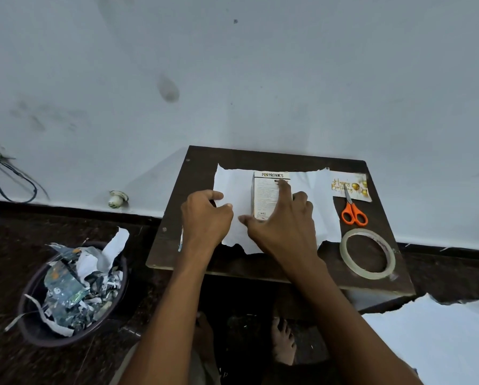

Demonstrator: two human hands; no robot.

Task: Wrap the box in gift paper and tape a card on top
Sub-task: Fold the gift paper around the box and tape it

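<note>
The box (266, 195) — white, printed with small text — lies mid-desk (199, 173) on ragged-edged white paper (313, 190). My right hand (284, 220) presses it, fingers spread; my left hand (205, 215) pinches the paper's nine-o'clock side.

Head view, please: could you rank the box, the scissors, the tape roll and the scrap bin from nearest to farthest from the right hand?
From the right hand:
1. Box, under its fingers, on the paper.
2. Scissors, to its right on the table.
3. Tape roll, at the table's near right corner; close to the scissors' distance, so ranks 2 and 3 are uncertain.
4. Scrap bin, on the floor, far left.
</note>
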